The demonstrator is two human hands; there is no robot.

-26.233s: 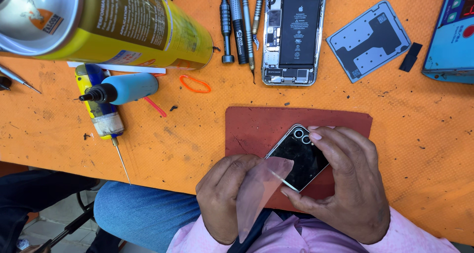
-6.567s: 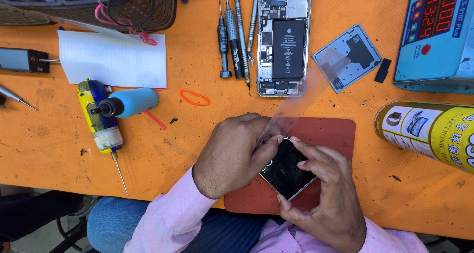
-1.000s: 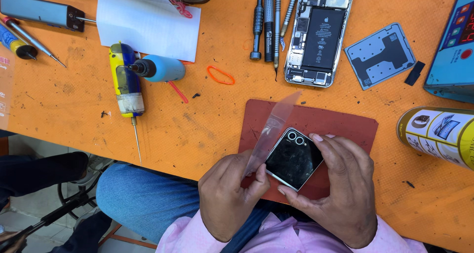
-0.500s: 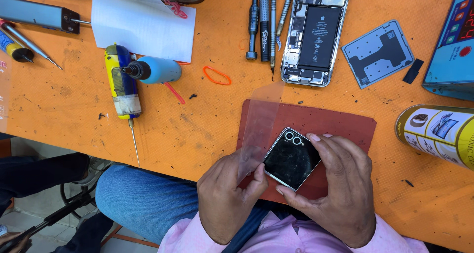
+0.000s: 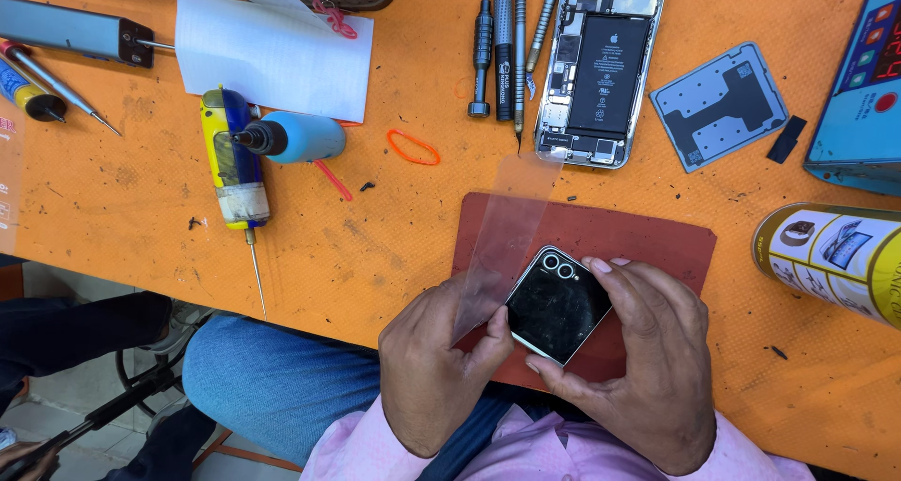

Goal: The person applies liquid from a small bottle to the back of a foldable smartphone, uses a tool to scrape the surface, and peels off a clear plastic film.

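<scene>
- Your right hand [image 5: 648, 368] cradles the small black phone [image 5: 558, 305] at lower centre, grip closed around it.
- Your left hand [image 5: 436, 368] pinches the clear film [image 5: 511, 228] over the red mat [image 5: 648, 242].

Opened phone [image 5: 601, 68], screwdrivers [image 5: 497, 45], white paper [image 5: 277, 54], blue bottle [image 5: 296, 137], orange band [image 5: 413, 147], yellow can [image 5: 835, 256]
</scene>
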